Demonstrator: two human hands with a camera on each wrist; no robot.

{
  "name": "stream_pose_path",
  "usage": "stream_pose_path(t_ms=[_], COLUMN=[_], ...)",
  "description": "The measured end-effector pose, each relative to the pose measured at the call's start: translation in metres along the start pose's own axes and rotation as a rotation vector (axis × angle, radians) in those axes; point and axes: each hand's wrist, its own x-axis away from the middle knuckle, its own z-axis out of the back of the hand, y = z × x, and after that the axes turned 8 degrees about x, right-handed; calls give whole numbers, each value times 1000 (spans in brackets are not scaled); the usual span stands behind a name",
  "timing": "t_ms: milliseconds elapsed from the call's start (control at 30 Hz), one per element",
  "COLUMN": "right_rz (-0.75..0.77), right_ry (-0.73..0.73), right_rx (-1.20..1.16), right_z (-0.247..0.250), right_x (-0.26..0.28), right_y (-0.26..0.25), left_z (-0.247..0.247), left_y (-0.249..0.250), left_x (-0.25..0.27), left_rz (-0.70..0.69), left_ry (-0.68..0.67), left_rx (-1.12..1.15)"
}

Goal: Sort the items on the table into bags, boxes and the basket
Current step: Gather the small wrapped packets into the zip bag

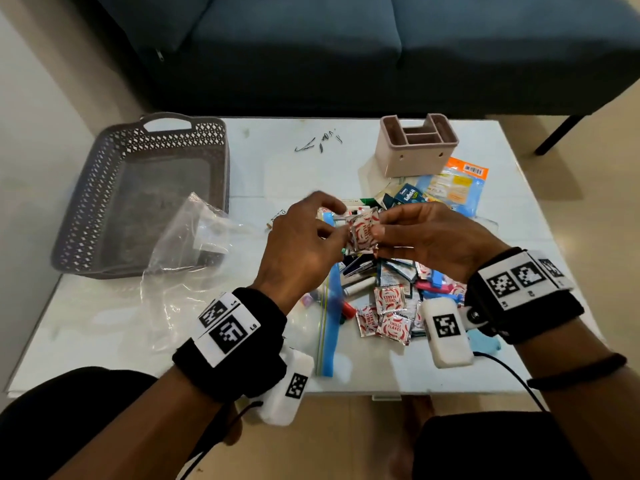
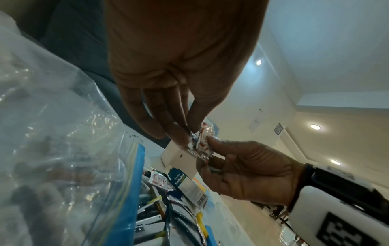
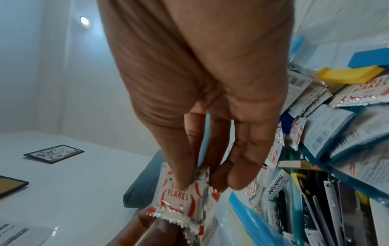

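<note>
Both hands hold a small stack of chilli flakes sachets (image 1: pixel 363 233) above the pile in the table's middle. My left hand (image 1: pixel 341 233) pinches the stack's left side and my right hand (image 1: pixel 375 233) pinches its right side. The left wrist view shows the sachets (image 2: pixel 200 141) between both sets of fingers. In the right wrist view my thumb presses the front sachet (image 3: pixel 179 199). More chilli flakes sachets (image 1: pixel 389 315) lie in the pile with pens, packets and a Koflet-H box (image 1: pixel 408 197). A clear zip bag (image 1: pixel 327 323) with a blue seal lies under my left wrist.
A grey perforated basket (image 1: pixel 86 216) stands at the left with a crumpled clear bag (image 1: pixel 187 244) over its near corner. A beige compartment box (image 1: pixel 412 157) stands at the back right, an orange-and-blue packet (image 1: pixel 457 181) beside it. A dark sofa (image 1: pixel 346 46) lies beyond the table.
</note>
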Motion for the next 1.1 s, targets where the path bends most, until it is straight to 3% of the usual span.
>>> stream_pose_path(t_ms=[133,233,333,467,600,733,867,1100], right_rz=[3,31,24,-18,2,31,111,252], right_ry=[84,228,293,323,305,260,315,258], right_rx=[93,509,831,862,871,759,597,591], right_z=[1,4,7,3,2,-2,-15,-41], right_x=[0,-4,-8,-9,-9,-9,-12,-25], right_y=[3,11,22,25,25,23,19,13], left_z=[1,2,-10,-25,-22,-13,3,17], left_y=[-1,-7,-12,-15,-17,-10,-1,6], left_x=[4,11,20,28,27,22,15,14], left_rz=[-38,-1,-30,-90,-104,-159,-233,-174], left_ry=[-81,-184,-261,-501,-496,-408,-266,-269], left_rx=[-150,-588,-778,-929,-1087,-1001,-746,-336])
